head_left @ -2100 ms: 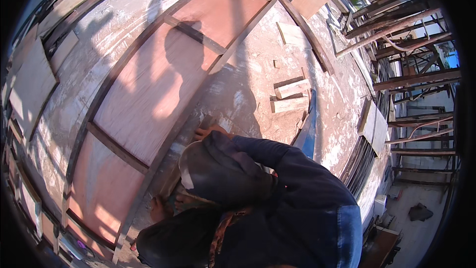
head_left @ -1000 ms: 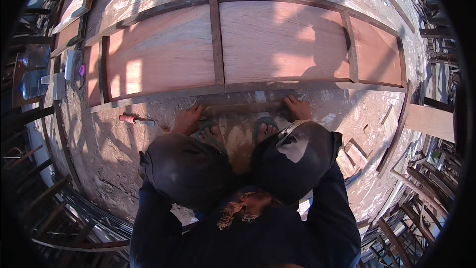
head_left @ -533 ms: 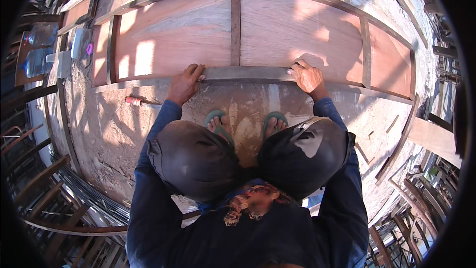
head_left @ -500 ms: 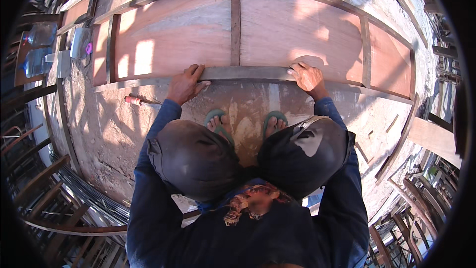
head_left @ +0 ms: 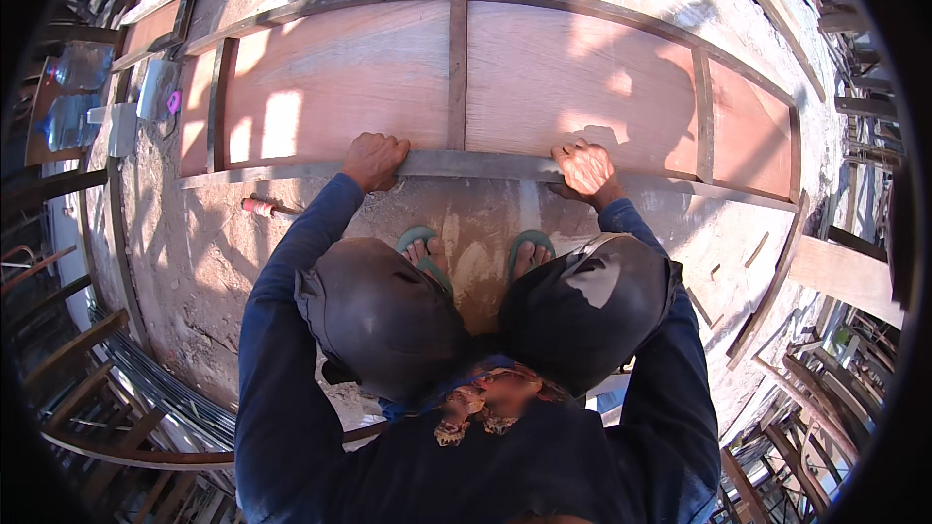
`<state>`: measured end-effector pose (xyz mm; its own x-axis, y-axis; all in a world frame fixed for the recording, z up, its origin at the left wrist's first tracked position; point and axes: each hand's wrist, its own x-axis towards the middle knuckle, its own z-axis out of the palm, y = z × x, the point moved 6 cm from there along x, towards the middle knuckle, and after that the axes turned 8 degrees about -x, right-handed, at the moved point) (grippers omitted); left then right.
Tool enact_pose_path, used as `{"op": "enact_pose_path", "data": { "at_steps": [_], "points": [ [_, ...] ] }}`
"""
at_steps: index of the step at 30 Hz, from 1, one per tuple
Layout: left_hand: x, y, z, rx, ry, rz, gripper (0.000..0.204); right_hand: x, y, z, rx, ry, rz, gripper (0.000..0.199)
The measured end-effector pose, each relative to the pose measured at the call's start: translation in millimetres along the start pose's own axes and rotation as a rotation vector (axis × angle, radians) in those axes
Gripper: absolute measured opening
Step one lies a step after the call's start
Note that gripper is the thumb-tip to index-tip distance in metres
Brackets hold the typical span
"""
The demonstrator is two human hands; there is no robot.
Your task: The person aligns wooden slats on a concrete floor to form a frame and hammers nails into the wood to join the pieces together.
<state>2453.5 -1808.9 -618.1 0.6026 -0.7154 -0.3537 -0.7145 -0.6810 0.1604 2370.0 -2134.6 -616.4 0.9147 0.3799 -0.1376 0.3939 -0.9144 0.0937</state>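
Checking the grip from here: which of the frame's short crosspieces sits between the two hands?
The middle crosspiece, the one of three that meets the near rail between the left hand and right hand. The other two lie outside the hands.

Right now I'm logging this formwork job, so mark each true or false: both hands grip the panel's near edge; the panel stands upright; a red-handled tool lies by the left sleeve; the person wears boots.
1. Both hands grip the near edge. True: the left hand and the right hand curl over the near rail of the panel.
2. The panel stands upright. False: it lies flat on the floor.
3. A red-handled tool lies by the left sleeve. True.
4. The person wears boots. False: green sandals.
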Motion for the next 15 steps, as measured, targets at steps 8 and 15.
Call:
{"op": "enact_pose_path", "data": {
  "at_steps": [8, 15],
  "points": [
    [4.5, 10.4, -6.4, 0.04, -0.024, 0.119, 0.047, -7.2, -5.7, -9.4, 0.056, 0.123, 0.007, 0.014],
    [-22.3, 30.8, -5.6, -0.03, 0.111, 0.166, 0.054, -33.5, -9.4, -18.9, -0.014, 0.24, -0.017, 0.012]
  ]
}}
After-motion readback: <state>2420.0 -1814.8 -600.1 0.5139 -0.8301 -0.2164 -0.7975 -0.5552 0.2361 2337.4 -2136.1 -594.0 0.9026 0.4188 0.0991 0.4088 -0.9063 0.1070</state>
